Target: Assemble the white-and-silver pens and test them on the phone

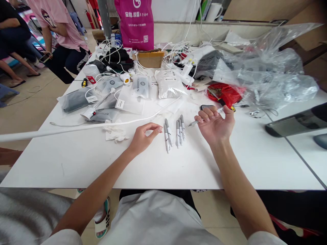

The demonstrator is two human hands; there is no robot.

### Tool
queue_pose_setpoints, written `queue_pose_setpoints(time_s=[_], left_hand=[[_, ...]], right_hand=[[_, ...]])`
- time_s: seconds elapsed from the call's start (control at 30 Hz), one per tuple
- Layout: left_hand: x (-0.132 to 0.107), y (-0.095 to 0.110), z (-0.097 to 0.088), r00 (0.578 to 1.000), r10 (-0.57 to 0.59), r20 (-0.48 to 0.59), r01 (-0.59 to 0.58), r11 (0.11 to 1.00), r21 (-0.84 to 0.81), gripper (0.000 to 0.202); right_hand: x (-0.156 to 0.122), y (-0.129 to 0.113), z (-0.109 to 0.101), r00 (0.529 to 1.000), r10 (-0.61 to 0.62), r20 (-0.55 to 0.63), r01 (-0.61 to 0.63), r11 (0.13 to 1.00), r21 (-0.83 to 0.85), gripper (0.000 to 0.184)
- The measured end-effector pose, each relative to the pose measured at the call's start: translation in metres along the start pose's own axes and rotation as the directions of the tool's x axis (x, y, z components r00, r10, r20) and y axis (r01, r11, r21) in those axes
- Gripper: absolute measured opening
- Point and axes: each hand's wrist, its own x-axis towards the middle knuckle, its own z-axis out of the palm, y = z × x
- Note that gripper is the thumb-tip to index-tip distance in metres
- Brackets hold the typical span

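My left hand (144, 137) rests on the white table (76, 166) just left of the pens, its fingers curled closed on nothing. Two small groups of grey-and-white pens (168, 135) (180, 132) lie side by side between my hands, roughly parallel. My right hand (214, 124) is closed around a slim grey-and-white pen (194, 121), whose tip sticks out to the left. Behind those fingers lies a dark smartphone (206, 107), partly hidden by them. A white cable (102, 123) runs across the table to the left of my left hand.
Foil packets (168, 83), tangled white cables and a cardboard box (150, 58) crowd the table's far side. A red bag (224, 93) and clear plastic sheeting (276, 75) pile up at the right. Seated and standing people occupy the far left.
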Motion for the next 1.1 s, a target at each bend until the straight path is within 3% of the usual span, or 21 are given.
queue_pose_setpoints(time_s=[0.2,0.5,0.7,0.87,1.0,1.1], left_hand=[[0.0,0.001,0.001,1.0,0.016,0.021,-0.016,0.999,0.028,0.026],[-0.003,-0.003,0.002,0.989,0.131,0.075,-0.142,0.976,0.166,0.02],[-0.004,-0.019,0.008,0.904,0.336,0.266,-0.419,0.818,0.393,0.02],[-0.009,-0.027,0.015,0.843,0.363,0.396,-0.523,0.722,0.452,0.025],[-0.011,-0.026,0.017,0.856,0.356,0.375,-0.51,0.702,0.498,0.023],[-0.009,-0.026,0.015,0.888,0.336,0.314,-0.459,0.697,0.551,0.023]], right_hand=[[-0.001,-0.001,0.0,0.995,0.051,-0.083,-0.046,0.997,0.058,0.058],[-0.001,-0.002,0.002,1.0,-0.006,-0.025,0.005,0.999,-0.043,0.058],[-0.003,0.001,-0.002,1.0,-0.011,-0.009,0.01,0.998,-0.058,0.056],[0.003,0.004,0.002,0.995,0.014,-0.095,-0.02,0.998,-0.064,0.044],[0.003,0.003,0.0,0.972,-0.145,-0.187,0.091,0.959,-0.27,0.034],[-0.011,0.002,-0.006,0.954,-0.269,-0.132,0.17,0.847,-0.504,0.028]])
